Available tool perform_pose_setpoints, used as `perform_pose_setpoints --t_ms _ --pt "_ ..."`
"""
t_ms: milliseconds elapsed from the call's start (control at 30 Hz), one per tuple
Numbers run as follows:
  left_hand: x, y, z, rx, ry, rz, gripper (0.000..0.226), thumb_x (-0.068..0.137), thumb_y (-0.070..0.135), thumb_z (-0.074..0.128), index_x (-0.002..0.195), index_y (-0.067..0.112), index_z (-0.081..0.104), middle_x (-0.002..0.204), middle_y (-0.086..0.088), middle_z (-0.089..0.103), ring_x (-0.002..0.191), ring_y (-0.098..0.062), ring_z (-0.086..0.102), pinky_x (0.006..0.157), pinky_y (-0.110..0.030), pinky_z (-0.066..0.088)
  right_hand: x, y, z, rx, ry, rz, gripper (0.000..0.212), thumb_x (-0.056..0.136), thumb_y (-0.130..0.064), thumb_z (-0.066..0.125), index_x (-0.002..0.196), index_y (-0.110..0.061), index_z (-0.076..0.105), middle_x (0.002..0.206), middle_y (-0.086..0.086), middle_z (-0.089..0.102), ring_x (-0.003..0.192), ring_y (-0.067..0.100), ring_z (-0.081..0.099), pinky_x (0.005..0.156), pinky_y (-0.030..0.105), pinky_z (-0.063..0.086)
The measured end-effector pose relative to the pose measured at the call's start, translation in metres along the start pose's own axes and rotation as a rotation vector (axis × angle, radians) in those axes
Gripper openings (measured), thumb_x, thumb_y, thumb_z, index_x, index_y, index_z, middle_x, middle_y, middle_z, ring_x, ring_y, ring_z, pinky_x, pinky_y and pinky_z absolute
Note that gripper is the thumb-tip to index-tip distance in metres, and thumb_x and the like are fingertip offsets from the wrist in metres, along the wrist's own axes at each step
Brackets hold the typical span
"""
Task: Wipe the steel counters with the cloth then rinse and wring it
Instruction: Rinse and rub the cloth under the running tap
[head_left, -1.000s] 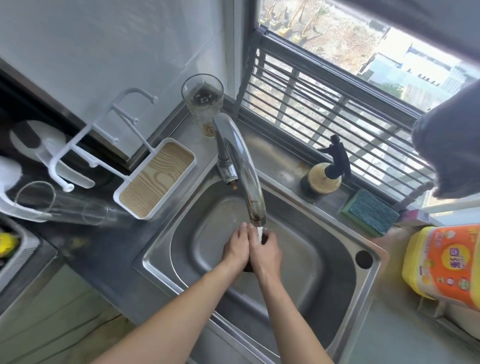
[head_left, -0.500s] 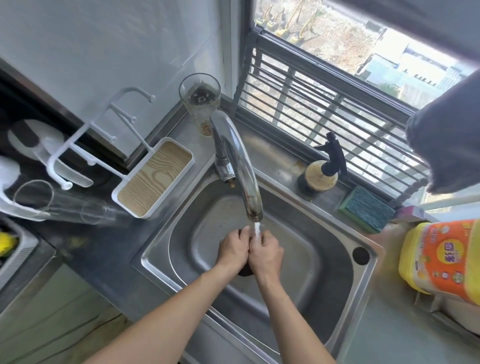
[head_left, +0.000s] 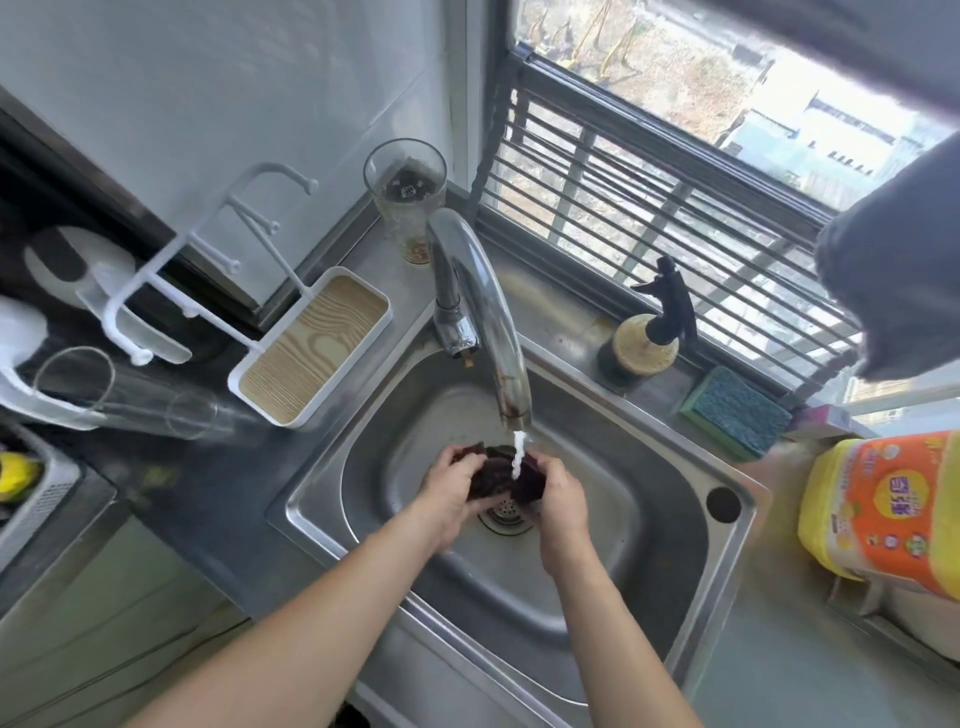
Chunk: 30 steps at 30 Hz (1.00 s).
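Observation:
A dark, wet cloth (head_left: 501, 475) is held bunched over the drain of the steel sink (head_left: 670, 525). My left hand (head_left: 449, 491) grips its left end and my right hand (head_left: 558, 496) grips its right end. A thin stream of water (head_left: 518, 454) falls from the curved steel tap (head_left: 488, 312) onto the middle of the cloth. The drain strainer (head_left: 504, 512) shows just below the cloth between my hands.
A white tray with a wood-grain base (head_left: 311, 345) and a glass (head_left: 408, 197) stand left of the tap. A spray bottle (head_left: 649, 332), a green sponge (head_left: 737, 410) and a yellow-orange detergent jug (head_left: 878, 509) sit on the right. A clear glass (head_left: 124, 395) lies at left.
My hands, pressed together under the tap before, have drawn apart, and the dark cloth now shows stretched between them under the water.

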<state>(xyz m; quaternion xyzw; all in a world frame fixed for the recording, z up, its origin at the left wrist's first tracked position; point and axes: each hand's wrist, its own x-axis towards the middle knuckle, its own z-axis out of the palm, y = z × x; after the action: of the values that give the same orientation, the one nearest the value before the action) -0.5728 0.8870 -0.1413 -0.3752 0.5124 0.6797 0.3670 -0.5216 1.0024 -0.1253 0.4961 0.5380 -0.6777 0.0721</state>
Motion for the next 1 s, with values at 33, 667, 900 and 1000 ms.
perform_pose_setpoints --t_ms 33,667,900,1000 --pt "0.002 0.000 0.001 -0.030 0.025 0.005 0.021 0.098 0.005 0.052 0.118 0.008 0.057 0.120 -0.027 0.062 0.101 -0.037 0.064 0.057 -0.038 0.060 0.000 0.000 0.000 -0.015 0.011 0.063 0.029 0.101 -0.027 0.048 0.093 -0.019 0.075 0.090 0.003 0.077 0.091 0.023 0.070 0.088 0.045 0.057" --pt "-0.010 -0.005 0.021 0.115 -0.081 -0.041 0.021 0.102 0.012 0.041 0.101 0.022 0.059 0.089 -0.009 0.066 0.070 -0.024 0.059 0.055 -0.030 0.048 0.004 0.010 0.016 -0.433 0.233 -0.383 0.020 0.102 -0.028 0.055 0.098 -0.017 0.070 0.090 0.006 0.073 0.089 0.027 0.065 0.078 0.033 0.044" --pt "0.000 0.000 0.015 0.027 0.077 -0.032 0.031 0.096 0.025 0.041 0.097 0.010 0.068 0.084 -0.012 0.071 0.073 -0.027 0.066 0.059 -0.030 0.053 0.004 0.002 0.013 -0.413 0.205 -0.297 0.023 0.099 -0.027 0.049 0.100 -0.025 0.072 0.093 -0.003 0.073 0.096 0.023 0.066 0.083 0.029 0.045" --pt "0.003 -0.001 0.019 0.113 0.001 -0.046 0.045 0.102 0.047 0.043 0.095 0.014 0.073 0.081 -0.004 0.074 0.074 -0.019 0.070 0.063 -0.028 0.053 0.001 0.016 0.024 -0.449 0.023 -0.306 0.030 0.089 -0.055 0.048 0.097 -0.030 0.062 0.093 -0.005 0.070 0.097 0.020 0.064 0.092 0.042 0.051"
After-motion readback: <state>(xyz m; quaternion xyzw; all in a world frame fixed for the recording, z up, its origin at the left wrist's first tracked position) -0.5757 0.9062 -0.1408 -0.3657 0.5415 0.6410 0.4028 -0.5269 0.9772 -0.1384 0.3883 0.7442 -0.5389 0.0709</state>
